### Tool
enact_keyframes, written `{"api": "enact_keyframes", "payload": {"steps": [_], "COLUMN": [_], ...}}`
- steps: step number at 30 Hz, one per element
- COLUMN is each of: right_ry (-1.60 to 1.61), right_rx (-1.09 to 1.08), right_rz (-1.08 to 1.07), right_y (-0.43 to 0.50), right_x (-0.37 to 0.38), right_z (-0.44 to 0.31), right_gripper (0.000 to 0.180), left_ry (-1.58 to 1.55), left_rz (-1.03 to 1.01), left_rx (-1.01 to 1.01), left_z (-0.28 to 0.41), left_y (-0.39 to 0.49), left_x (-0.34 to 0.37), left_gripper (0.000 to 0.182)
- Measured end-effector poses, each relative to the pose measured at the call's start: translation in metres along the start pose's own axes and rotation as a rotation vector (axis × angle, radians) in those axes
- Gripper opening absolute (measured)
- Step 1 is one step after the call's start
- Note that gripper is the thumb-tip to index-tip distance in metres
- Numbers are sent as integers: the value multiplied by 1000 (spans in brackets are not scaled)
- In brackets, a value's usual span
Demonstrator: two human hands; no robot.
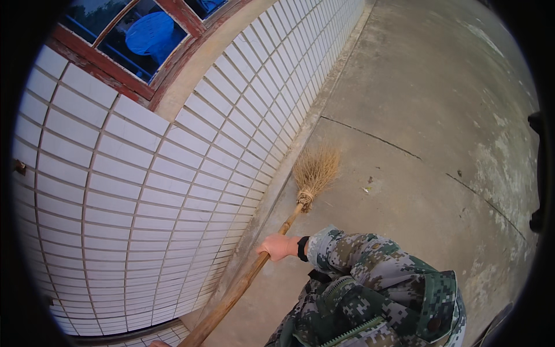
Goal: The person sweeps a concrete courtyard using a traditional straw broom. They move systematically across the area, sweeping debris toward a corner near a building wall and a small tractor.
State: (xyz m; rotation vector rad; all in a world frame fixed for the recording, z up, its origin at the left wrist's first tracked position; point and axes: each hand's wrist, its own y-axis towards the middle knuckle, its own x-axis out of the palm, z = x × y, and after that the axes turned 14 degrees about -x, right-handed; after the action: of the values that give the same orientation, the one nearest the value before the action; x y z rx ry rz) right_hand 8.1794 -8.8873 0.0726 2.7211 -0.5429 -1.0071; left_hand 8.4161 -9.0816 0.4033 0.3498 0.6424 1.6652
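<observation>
A broom has tan twig bristles (318, 167), bound at the neck, and a long wooden handle (236, 288) running down to the lower left edge. My right hand (275, 247), with a black band at the wrist and a camouflage sleeve, is closed around the handle below the bristles. At the bottom edge, a sliver of my left hand (159, 344) shows beside the upper end of the handle; its fingers are out of view. The bristles rest on the concrete floor (390, 86) near the foot of the wall.
A white-tiled wall (143, 178) runs along the left, with a red wooden-framed window (117, 84) above it. Small bits of debris (367, 189) lie on the floor right of the bristles. Dark joints cross the concrete. A dark object stands at the right rim.
</observation>
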Motion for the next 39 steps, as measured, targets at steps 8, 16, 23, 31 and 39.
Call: {"api": "enact_keyframes", "payload": {"steps": [8, 16, 23, 31, 39], "right_ry": [42, 172, -202, -185, -14], "right_rx": [443, 814, 296, 75, 385], "right_rz": [-80, -156, 157, 340, 241], "right_y": [-211, -418, -264, -170, -306], "right_x": [26, -21, -88, -157, -116], "right_z": [33, 27, -11, 18, 113], "right_gripper": [20, 28, 27, 17, 20], "left_ry": [-452, -740, -540, -49, -568], "left_rz": [197, 188, 520, -491, 67], "left_rx": [-467, -1180, -543, 194, -403], "left_z": [-136, -283, -186, -53, -235], "left_y": [25, -66, 32, 122, 170], "left_x": [83, 159, 58, 53, 235], "left_gripper": [28, 11, 13, 19, 33]}}
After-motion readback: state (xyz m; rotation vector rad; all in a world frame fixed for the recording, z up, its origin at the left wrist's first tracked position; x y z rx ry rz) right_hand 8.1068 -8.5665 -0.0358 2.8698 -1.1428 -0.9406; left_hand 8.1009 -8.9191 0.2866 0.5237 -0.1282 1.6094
